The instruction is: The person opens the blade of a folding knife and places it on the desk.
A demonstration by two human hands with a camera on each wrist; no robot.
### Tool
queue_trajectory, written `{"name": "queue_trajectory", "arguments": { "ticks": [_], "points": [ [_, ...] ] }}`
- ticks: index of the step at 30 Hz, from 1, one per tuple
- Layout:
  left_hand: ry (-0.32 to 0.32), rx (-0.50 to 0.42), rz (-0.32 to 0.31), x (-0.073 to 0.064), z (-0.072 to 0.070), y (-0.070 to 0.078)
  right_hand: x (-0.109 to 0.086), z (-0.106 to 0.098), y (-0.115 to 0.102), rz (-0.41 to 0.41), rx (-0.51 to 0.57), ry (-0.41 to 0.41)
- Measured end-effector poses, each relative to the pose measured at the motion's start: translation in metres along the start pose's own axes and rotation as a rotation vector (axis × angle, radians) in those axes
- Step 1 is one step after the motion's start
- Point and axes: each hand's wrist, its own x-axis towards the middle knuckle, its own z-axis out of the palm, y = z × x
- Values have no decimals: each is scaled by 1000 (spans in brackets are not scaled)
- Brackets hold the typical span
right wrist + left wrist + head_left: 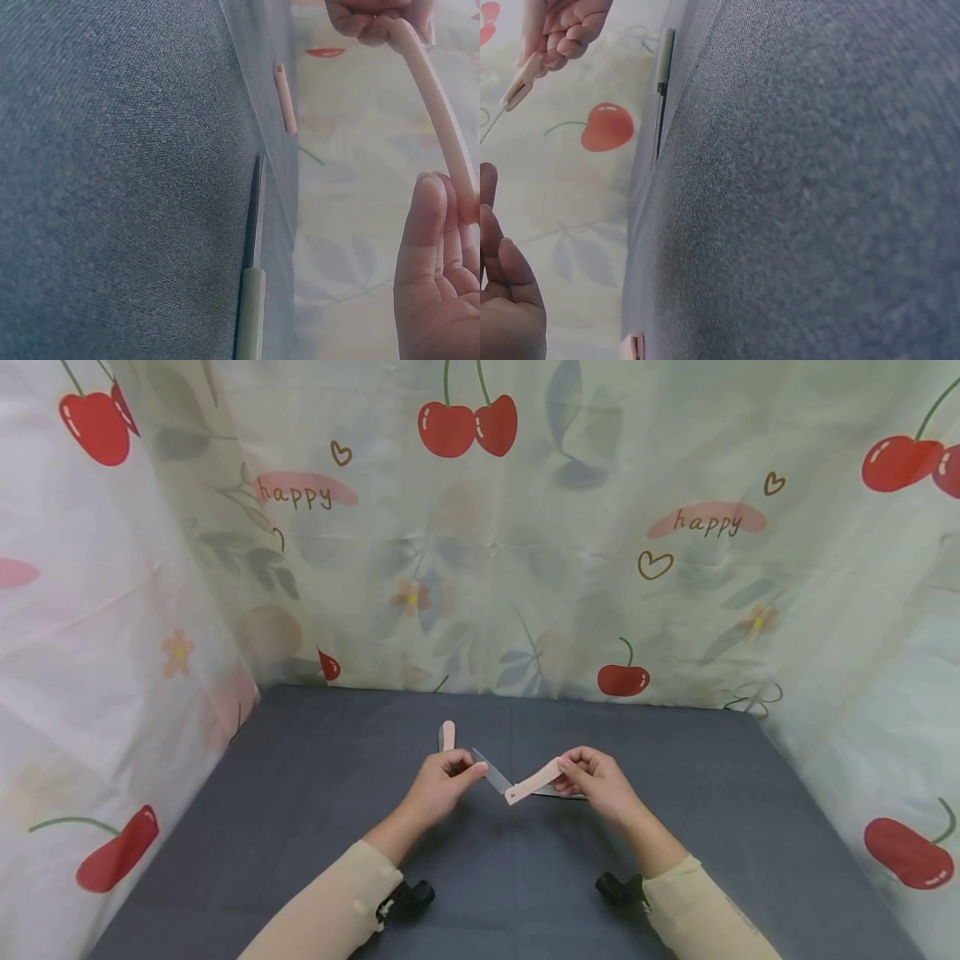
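Note:
A partly unfolded folding knife with a pale pink handle (536, 779) is held above the table between both hands. The right hand (603, 785) pinches the end of the handle between thumb and fingers. At the blade (495, 774), the left hand (441, 787) pinches the flat metal near its tip with thumb and fingertips. Handle and blade form a wide V, with the pivot lowest. On the cloth behind the left hand lies a second pink-handled folding knife (448, 735). A knife with a pale green handle (253, 307) lies beneath the right hand, its blade pointing left.
A dark grey cloth (480, 877) covers the table. Printed curtains (495, 552) with cherries and leaves stand along the back and both sides. Black wrist cameras (411, 897) hang beneath the beige sleeves (330, 893).

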Motion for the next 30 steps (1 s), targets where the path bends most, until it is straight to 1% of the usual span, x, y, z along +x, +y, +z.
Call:
{"name": "queue_trajectory", "arguments": {
  "ticks": [9,13,15,18,22,27,30],
  "points": [
    [34,0,-12,-2,-2,-7,-1,-1,4,23,20,-4],
    [37,-30,-32,-2,-2,-7,0,-1,7,28,42,-3],
    [24,-48,-45,-1,-2,-7,1,-1,7,33,51,-7],
    [-26,-67,-81,0,-4,-5,2,-1,7,44,60,-22],
    [-115,-51,-130,1,-7,0,4,-4,7,55,27,-87],
    [-168,-2,-194,3,-12,6,5,-10,2,79,-92,-228],
    [-203,17,-226,4,-16,10,5,-12,-1,94,-141,-307]
  ]
}}
